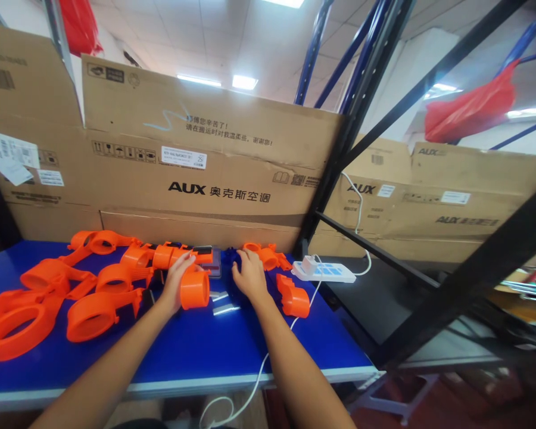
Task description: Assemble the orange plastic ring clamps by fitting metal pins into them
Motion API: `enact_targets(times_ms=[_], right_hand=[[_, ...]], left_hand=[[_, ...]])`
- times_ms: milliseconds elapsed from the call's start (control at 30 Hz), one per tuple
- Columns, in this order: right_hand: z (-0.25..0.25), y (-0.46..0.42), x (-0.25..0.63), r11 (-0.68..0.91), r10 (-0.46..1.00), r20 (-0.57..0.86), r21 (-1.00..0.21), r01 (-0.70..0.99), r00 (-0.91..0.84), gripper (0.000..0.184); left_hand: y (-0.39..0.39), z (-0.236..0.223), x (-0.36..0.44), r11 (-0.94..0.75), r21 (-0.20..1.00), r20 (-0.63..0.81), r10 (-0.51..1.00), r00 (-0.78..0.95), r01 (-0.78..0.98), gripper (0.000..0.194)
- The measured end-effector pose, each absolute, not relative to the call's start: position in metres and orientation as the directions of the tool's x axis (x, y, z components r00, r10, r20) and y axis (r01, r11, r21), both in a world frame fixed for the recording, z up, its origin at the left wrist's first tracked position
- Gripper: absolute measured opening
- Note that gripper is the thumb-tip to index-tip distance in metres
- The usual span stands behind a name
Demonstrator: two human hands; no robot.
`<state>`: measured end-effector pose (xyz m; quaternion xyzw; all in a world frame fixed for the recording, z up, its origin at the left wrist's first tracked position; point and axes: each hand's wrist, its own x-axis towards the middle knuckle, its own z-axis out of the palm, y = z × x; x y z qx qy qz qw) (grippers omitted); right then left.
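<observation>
My left hand (177,285) is closed around an orange plastic ring-shaped part (195,290), its round collar facing me. My right hand (251,275) reaches over small dark blue pieces (231,256), thumb and fingers apart. Its fingertips are partly hidden, and I cannot tell whether they touch those pieces. Between the hands, flat silvery metal strips (226,309) lie on the blue tabletop (196,345). Right of my right hand are another orange ring part (295,301) and a small cluster of orange parts (268,257).
Several orange ring parts (92,319) spread over the left side of the table. A white power strip (324,269) with a plug sits at the right, its cable crossing the table's front edge. Large cardboard boxes (232,161) wall off the back. A black metal frame (330,173) rises at right.
</observation>
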<state>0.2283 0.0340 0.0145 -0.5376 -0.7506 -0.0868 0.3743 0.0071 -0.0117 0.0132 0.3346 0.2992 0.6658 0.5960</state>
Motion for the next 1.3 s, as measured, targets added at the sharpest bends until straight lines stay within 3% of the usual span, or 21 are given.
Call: enact_targets(times_ms=[133,333,800,1100,1300], right_hand=[[0.013,0.039,0.225,0.274,0.828,0.540,-0.156,0.949,-0.150,0.030],[0.008,0.037,0.224,0.208,0.886,0.438,-0.082,0.975,-0.153,0.047],[0.019,0.024,0.227,0.203,0.952,0.249,-0.069,0.977,-0.180,0.046],[0.023,0.028,0.228,0.322,0.924,0.261,-0.146,0.935,-0.278,0.034],[0.024,0.023,0.232,0.275,0.932,0.283,-0.145,0.950,-0.226,0.033]], left_hand=[[-0.012,0.014,0.008,-0.124,0.804,0.112,0.992,-0.057,-0.581,0.049],[-0.010,0.013,0.007,-0.123,0.807,0.108,0.992,-0.060,-0.578,0.054],[-0.007,0.009,0.005,-0.129,0.842,0.109,0.992,-0.068,-0.524,0.061],[-0.005,0.006,0.003,-0.135,0.850,0.122,0.991,-0.058,-0.509,0.059],[-0.005,0.007,0.003,-0.132,0.848,0.114,0.991,-0.066,-0.514,0.057]])
